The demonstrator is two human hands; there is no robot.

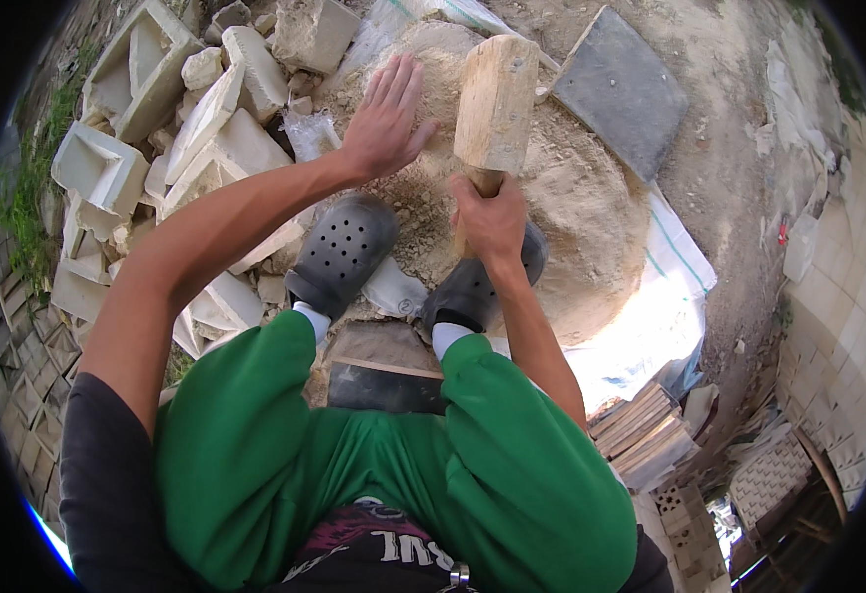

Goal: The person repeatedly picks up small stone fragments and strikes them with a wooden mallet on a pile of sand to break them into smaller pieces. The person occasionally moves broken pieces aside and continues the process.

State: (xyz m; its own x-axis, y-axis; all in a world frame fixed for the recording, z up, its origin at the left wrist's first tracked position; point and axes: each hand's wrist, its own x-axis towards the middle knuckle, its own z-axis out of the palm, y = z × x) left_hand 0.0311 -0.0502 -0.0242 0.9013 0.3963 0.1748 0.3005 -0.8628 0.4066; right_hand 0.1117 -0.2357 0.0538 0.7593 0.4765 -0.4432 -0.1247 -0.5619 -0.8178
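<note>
My right hand (492, 215) is wrapped round the handle of a wooden mallet (495, 104). The mallet's thick, pale block head points away from me, above the crumbled material. To the left of it, my left hand (387, 119) is flat with its fingers stretched out, holding nothing. It is over or on a heap of pale crushed rubble and powder (586, 232); whether it touches cannot be made out. Broken white plaster-like pieces (217, 109) lie just left of that hand.
My feet, in dark clogs (346, 247), stand at the heap's near edge. A white woven sheet (675, 242) lies under the heap. A dark square slab (623, 91) rests at the far right. Stacked thin boards (644, 435) are at the near right.
</note>
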